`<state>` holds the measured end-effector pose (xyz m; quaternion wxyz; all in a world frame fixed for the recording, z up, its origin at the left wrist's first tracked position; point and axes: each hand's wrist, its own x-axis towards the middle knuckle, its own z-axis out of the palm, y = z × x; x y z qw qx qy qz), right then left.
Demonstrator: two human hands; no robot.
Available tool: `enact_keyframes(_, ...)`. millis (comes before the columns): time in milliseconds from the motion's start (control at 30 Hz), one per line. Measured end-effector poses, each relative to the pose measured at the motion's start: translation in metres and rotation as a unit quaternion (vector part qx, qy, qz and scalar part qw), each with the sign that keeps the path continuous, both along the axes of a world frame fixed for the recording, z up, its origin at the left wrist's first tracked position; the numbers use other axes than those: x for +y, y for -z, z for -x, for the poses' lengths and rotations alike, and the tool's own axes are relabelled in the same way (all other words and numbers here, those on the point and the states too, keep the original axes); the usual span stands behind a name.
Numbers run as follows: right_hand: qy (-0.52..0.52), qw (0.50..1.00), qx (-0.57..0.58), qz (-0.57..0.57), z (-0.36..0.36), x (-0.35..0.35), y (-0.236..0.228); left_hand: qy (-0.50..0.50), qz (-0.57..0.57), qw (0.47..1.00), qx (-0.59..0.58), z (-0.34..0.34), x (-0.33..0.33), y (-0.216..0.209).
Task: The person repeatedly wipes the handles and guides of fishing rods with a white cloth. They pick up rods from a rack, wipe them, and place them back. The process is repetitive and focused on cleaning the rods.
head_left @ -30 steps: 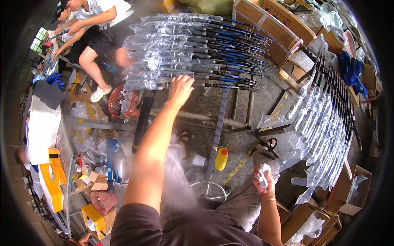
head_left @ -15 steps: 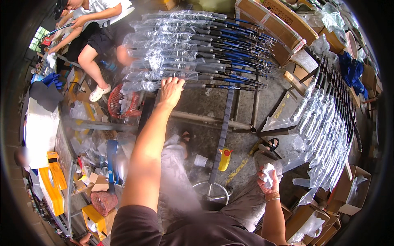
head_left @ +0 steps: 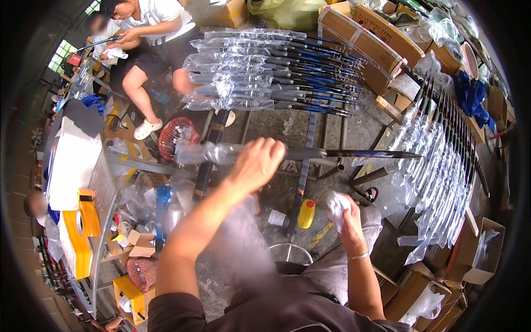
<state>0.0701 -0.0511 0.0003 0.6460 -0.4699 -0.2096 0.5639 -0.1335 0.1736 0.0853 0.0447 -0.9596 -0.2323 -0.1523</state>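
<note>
Well to the left of the yellow bottle, yellow packaging stands at the edge of a cluttered work area, while beyond it, farther from the wearer than the bottle, a seated co-worker in a white shirt bends over a thin dark pole. Nearer the bottle, but still to its left, sits a red mesh basket with pale scraps inside. Just beyond the bottle and slightly left, the wearer's left hand has its fingers clamped around 1 fishing rod, held crosswise, its left end in clear plastic and its dark tip pointing right. Farther beyond the bottle lies a row of sleeved rods, blue and black shafts to the right. Just right of the bottle, the right hand has thumb and fingers closed on a crumpled white wad. Well to the bottle's right, a 2nd batch of rods leans in plastic near open cardboard boxes.
</note>
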Motion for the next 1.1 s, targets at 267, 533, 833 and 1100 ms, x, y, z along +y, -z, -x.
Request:
enact_keyframes(267, 0.068, 0.99, -0.106, -0.063, 0.028, 0.033, -0.095, -0.027, 0.151, 0.981, -0.12, -0.008, -0.122, -0.022)
enact_keyframes(533, 0.038, 0.982, -0.139, -0.125, 0.033, 0.029, -0.155, -0.062, 0.471, 0.861, -0.181, 0.045, -0.171, -0.038)
enact_keyframes(833, -0.097, 0.981, -0.101, -0.132, 0.074, 0.045, -0.166, -0.137, 0.427, 0.823, -0.348, 0.063, -0.215, -0.016)
enact_keyframes(1100, -0.107, 0.972, -0.133, -0.159, 0.09, 0.047, -0.153, -0.156, 0.428, 0.808, -0.373, 0.071, -0.226, 0.002)
